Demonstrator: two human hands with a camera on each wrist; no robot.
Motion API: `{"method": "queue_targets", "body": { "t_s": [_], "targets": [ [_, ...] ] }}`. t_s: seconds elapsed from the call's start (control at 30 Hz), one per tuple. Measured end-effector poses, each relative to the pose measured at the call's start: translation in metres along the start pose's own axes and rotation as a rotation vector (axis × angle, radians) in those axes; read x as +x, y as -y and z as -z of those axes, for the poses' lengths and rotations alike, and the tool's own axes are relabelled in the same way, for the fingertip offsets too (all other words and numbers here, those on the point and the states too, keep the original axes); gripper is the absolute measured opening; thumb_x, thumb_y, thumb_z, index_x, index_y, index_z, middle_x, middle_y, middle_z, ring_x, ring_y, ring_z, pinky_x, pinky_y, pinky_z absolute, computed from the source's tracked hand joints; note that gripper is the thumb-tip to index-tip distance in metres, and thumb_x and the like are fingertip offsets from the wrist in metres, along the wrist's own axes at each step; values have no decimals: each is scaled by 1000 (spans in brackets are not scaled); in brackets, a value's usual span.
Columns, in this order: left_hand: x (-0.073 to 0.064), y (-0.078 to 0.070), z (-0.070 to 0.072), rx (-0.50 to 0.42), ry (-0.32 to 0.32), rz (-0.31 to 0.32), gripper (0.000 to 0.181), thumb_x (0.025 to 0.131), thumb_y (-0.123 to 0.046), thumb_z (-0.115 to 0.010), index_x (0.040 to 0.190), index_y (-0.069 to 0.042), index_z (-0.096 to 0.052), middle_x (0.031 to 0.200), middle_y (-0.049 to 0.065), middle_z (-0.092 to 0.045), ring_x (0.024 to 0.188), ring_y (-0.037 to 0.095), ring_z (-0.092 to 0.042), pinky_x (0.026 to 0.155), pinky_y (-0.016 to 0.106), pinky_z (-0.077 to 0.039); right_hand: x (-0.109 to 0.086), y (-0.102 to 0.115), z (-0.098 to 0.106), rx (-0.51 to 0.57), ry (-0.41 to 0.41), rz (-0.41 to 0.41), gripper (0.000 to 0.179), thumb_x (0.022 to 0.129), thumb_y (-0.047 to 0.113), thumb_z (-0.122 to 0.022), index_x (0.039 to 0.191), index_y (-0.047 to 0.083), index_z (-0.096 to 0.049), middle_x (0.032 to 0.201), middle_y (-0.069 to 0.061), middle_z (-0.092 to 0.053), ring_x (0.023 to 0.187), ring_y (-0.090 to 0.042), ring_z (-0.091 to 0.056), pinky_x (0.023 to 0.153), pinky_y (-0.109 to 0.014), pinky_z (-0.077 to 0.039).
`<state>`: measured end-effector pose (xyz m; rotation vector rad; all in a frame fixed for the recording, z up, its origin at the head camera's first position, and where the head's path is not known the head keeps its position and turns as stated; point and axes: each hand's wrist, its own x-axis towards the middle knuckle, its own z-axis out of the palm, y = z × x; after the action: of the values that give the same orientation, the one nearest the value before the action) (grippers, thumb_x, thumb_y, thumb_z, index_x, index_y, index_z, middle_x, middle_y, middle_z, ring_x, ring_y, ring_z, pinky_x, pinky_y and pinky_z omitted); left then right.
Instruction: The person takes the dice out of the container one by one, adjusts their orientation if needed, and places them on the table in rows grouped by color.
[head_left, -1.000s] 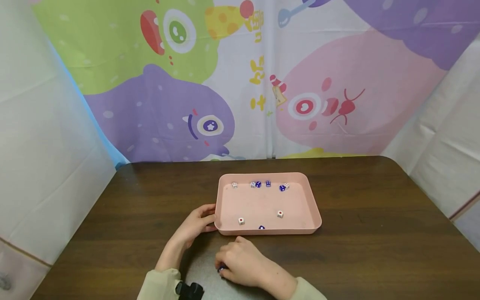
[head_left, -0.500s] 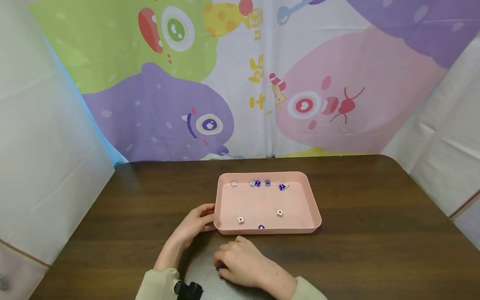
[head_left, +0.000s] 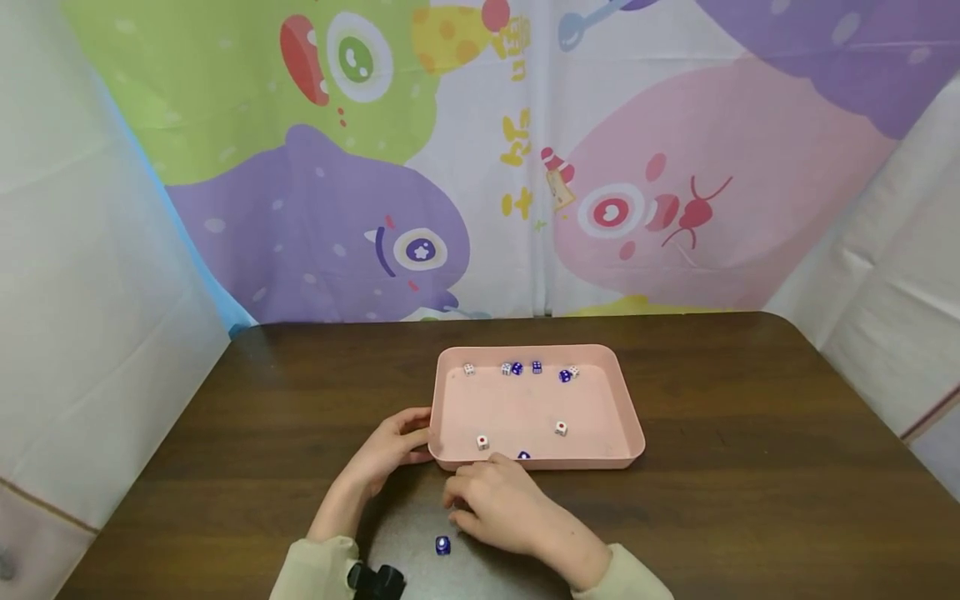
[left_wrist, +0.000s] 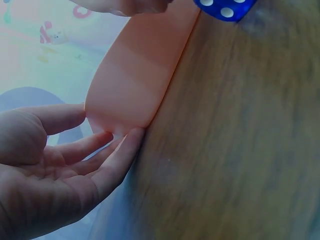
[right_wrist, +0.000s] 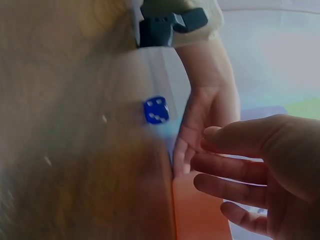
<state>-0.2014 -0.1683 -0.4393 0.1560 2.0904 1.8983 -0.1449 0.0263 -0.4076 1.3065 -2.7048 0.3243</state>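
On the table in front of me lies a blue die (head_left: 442, 545) with white pips. My right hand (head_left: 498, 504) is up and to the right of it, just in front of the tray's near wall; its fingers are loosely bent around nothing, as the right wrist view (right_wrist: 240, 175) shows. A shallow pink tray (head_left: 517, 463) stands beyond the hands. At its left near corner my left hand (head_left: 386, 450) touches the outside, thumb at the rim and fingers lower down (left_wrist: 112, 155).
Inside the tray are several white dice (head_left: 561, 428) and blue dice (head_left: 536, 367), most along the far wall. A blue die (head_left: 523, 456) is partly hidden by the near wall. The brown wooden table (head_left: 720, 433) ends at a cartoon curtain (head_left: 510, 292).
My right hand has let go of the blue die, which now lies uncovered on the table. The hand has moved up and right toward the tray. My left hand stays at the corner.
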Motion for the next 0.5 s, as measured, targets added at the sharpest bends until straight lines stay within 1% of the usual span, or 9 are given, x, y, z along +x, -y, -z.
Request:
{"method": "queue_targets", "body": {
  "t_s": [0.27, 0.33, 0.5],
  "targets": [
    [1, 2, 0, -13, -6, 3, 43, 92, -3, -46, 131, 12, -34, 124, 30, -44, 98, 21, -56, 84, 36, -53, -2, -14, 7, 51, -53, -51, 4, 81, 27, -66, 84, 23, -66, 78, 15, -60, 72, -1, -54, 65, -21, -43],
    [1, 3, 0, -16, -7, 3, 43, 92, -2, -46, 131, 13, -34, 124, 30, -44, 97, 20, -56, 84, 36, -53, -3, -18, 9, 56, -71, -60, 4, 81, 27, -66, 82, 23, -65, 76, 15, -60, 70, -2, -55, 62, -21, -42],
    [0, 3, -1, -15, -12, 6, 44, 92, -3, -47, 131, 12, -34, 124, 30, -44, 98, 21, -56, 84, 36, -53, -4, -26, 11, 60, -119, -88, 5, 81, 25, -66, 82, 21, -64, 73, 13, -58, 67, -3, -53, 61, -22, -43]
  ]
}}
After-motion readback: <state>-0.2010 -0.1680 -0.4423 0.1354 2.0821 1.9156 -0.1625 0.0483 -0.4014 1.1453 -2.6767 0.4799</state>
